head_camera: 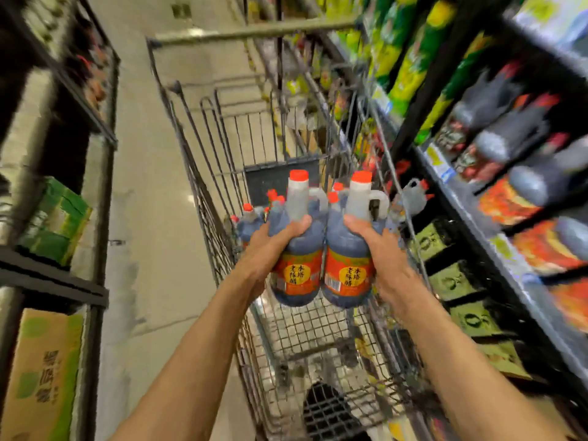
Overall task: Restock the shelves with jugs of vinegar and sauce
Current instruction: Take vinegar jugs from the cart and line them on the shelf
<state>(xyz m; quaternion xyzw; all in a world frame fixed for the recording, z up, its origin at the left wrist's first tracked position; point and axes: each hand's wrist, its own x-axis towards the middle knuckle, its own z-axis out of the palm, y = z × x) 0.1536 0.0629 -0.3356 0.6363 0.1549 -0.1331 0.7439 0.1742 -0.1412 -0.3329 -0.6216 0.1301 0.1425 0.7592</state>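
While over cart (203,173) | left hand (270,249) grips jug (297,249) | right hand (381,253) grips second jug (350,249)

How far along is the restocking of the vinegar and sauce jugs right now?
Partly done, it seems: the shelves on the right already hold dark jugs. In hand: the left hand grips one jug and the right hand grips another jug, both above the cart. Left: more red-capped jugs wait in the cart.
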